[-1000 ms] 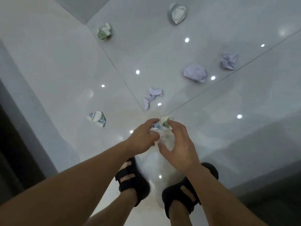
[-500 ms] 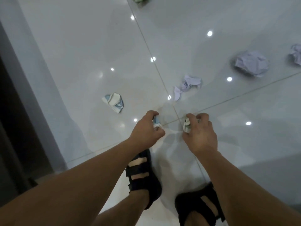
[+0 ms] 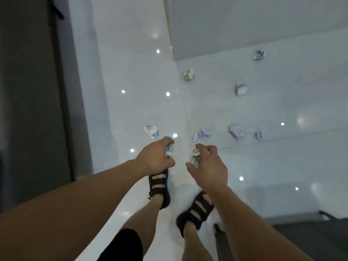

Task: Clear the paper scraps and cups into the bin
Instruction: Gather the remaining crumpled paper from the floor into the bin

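My left hand grips a crushed blue-and-white paper cup. A crushed green-and-white paper cup is held in my right hand. Both hands are in front of me, above my feet, a short gap between them. On the glossy white floor lie another crushed blue cup just beyond my left hand, a green crushed cup, two more blue crushed cups, and three lilac paper scraps. No bin is in view.
My feet wear black sandals on the white tiles. A dark wall or door panel runs down the left side. A grey wall stands at the back right. A dark furniture edge sits at the lower right.
My hands have drawn apart, each keeping its own crushed cup. The view has swung, so the litter on the floor now lies ahead and to the right.
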`<state>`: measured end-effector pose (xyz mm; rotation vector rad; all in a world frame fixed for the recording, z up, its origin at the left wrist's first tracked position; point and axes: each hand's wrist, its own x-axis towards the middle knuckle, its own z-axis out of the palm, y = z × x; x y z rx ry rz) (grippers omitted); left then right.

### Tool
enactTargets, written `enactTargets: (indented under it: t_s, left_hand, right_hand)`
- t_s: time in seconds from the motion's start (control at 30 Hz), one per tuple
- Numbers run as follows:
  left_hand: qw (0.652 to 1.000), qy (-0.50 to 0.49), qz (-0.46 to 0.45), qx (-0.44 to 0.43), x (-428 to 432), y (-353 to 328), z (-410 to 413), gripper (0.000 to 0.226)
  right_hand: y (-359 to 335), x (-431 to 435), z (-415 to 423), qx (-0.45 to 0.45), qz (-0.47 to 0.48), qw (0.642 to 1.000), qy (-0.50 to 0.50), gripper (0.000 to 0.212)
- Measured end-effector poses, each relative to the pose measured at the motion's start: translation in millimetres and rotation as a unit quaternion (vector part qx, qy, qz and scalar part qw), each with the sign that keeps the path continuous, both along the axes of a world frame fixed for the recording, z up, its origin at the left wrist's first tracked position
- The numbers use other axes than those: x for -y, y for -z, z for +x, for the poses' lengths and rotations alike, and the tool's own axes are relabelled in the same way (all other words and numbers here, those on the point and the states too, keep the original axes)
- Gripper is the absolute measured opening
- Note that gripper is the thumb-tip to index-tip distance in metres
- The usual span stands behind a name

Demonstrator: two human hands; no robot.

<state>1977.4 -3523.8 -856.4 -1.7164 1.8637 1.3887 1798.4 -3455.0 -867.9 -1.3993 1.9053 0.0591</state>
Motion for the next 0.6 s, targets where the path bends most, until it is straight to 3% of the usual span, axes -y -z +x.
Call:
enactTargets:
  t_s: [0.3,0.47,0.6]
  left_hand:
    - [0.987,-0.138,-0.067,0.037,-46,-228,86,0.052]
    - [0.959,-0.262,-0.098,0.05,-134,-309,126,0.059]
    - [0.916,-0.384,-0.106,0.05,-213,-360,160,0.06]
  right_hand:
    - [-226,28,72,-0.019,-0.064,0.979,-0.195,0.063]
    - [-310,-7,127,0.001,-0.092,0.95,-0.299,0.064]
    - [-357,-56,173,0.007,-0.09,0.914,-0.395,0.064]
